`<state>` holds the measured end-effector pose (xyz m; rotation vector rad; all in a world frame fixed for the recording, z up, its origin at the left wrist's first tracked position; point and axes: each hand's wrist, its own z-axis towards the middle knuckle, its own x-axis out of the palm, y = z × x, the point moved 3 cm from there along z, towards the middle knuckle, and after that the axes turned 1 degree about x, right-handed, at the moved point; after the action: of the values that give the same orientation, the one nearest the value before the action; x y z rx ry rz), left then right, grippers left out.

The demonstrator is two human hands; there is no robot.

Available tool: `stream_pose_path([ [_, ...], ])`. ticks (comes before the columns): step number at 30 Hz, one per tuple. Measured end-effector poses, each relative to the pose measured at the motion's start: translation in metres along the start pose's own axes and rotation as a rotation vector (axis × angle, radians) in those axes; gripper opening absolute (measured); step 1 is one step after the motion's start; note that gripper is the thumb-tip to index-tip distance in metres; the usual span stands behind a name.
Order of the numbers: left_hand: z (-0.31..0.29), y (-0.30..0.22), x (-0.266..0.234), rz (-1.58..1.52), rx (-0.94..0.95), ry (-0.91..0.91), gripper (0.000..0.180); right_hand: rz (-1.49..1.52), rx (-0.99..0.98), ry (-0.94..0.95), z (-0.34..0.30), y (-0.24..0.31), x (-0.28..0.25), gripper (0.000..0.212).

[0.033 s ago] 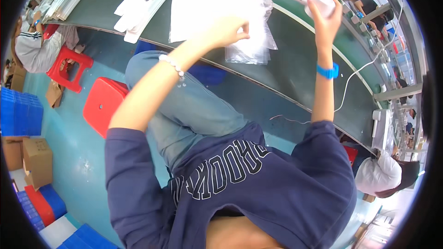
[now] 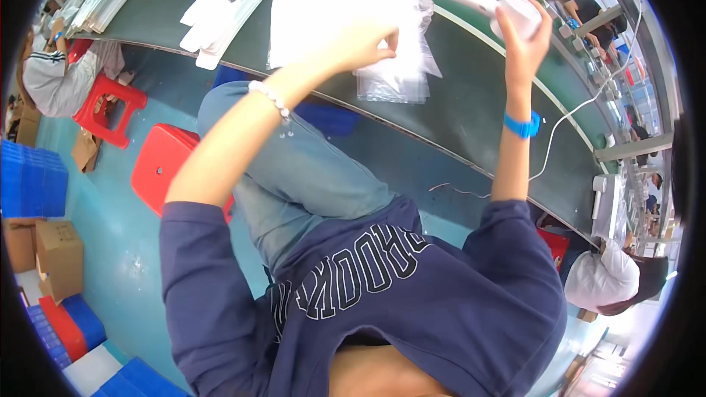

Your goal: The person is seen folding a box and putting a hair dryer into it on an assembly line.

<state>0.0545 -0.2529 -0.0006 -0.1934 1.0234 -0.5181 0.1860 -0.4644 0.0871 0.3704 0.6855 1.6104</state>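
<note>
Between my left grip (image 2: 360, 44) and my right grip (image 2: 523, 37) the dark green desk (image 2: 471, 103) lies bare down to its near edge, so I can pass there. A pile of clear bags (image 2: 401, 77) blocks the stretch just under my left grip. Further toward the left end, a row of white flat packs (image 2: 232, 0) takes up the surface. A white cable (image 2: 566, 121) crosses the desk near its right end.

Bright even light, soft shadows, strong fisheye bending, black rim corners.
</note>
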Motion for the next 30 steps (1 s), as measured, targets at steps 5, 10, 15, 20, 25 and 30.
stream_pose_path([
  [5, 0.018, 0.0, -0.02, -0.17, 0.034, 0.056, 0.009, 0.032, 0.043, -0.133, -0.065, 0.033, -0.028, 0.052],
  [10, 0.015, 0.008, -0.009, -0.238, 0.005, 0.032, 0.007, 0.155, 0.295, -0.234, -0.111, 0.031, -0.031, 0.053],
  [15, 0.011, 0.003, -0.005, -0.183, 0.128, -0.024, 0.01, -0.083, 0.29, -0.036, -0.105, 0.044, -0.012, 0.053],
  [20, 0.03, 0.015, -0.004, -0.34, -0.036, -0.003, 0.029, -0.189, 0.294, -0.035, -0.108, 0.052, -0.001, 0.049],
  [25, 0.037, 0.006, -0.004, -0.416, 0.059, -0.049, 0.036, -0.047, 0.496, -0.295, -0.113, 0.049, 0.01, 0.046],
  [30, 0.035, -0.005, -0.012, -0.381, 0.108, -0.084, 0.043, -0.278, 0.429, -0.266, -0.104, 0.036, 0.021, 0.043],
])
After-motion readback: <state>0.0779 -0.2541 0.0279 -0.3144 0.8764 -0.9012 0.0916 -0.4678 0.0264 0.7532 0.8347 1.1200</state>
